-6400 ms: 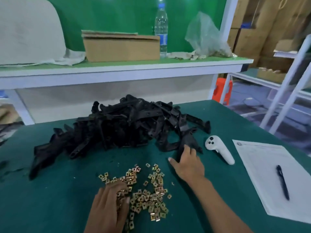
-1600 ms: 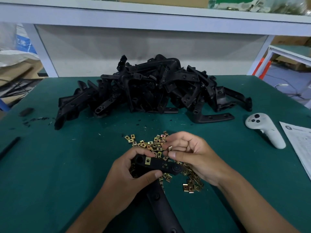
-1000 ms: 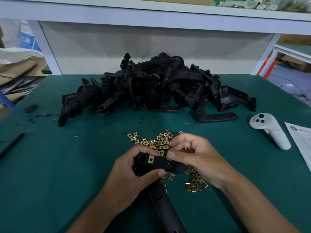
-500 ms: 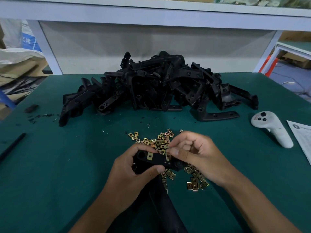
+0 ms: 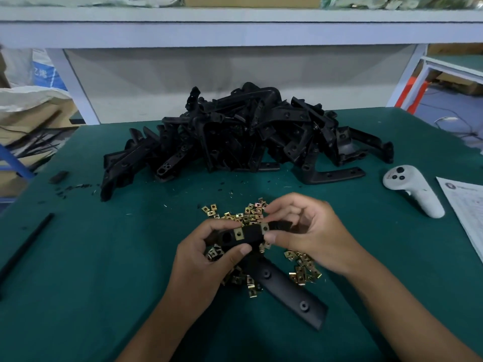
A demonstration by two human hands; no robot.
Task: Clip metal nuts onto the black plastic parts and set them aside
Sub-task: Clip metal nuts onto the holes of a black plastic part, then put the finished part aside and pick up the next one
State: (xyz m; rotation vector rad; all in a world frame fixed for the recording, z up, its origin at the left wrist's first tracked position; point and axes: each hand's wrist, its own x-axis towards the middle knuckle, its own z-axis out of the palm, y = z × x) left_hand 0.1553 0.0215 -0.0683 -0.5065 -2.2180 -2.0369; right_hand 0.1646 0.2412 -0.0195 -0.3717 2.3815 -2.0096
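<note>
My left hand (image 5: 209, 259) grips an L-shaped black plastic part (image 5: 285, 288) by its short arm; the long arm slants down to the right over the table. One brass metal nut (image 5: 238, 233) sits clipped on the short arm. My right hand (image 5: 311, 236) pinches a second metal nut (image 5: 265, 228) against the same arm, just right of the first. Loose metal nuts (image 5: 251, 212) lie scattered under and around both hands. A big heap of black plastic parts (image 5: 243, 134) lies farther back on the table.
On the green table (image 5: 91, 270), a white handheld controller (image 5: 413, 189) lies at the right, with a printed sheet (image 5: 467, 202) beyond it at the edge. A black rod (image 5: 26, 246) lies at the left edge. A white shelf (image 5: 235, 27) overhangs the back.
The part's long arm has swung from pointing toward me to slanting down-right. My right hand has brought a second nut onto the short arm beside the first.
</note>
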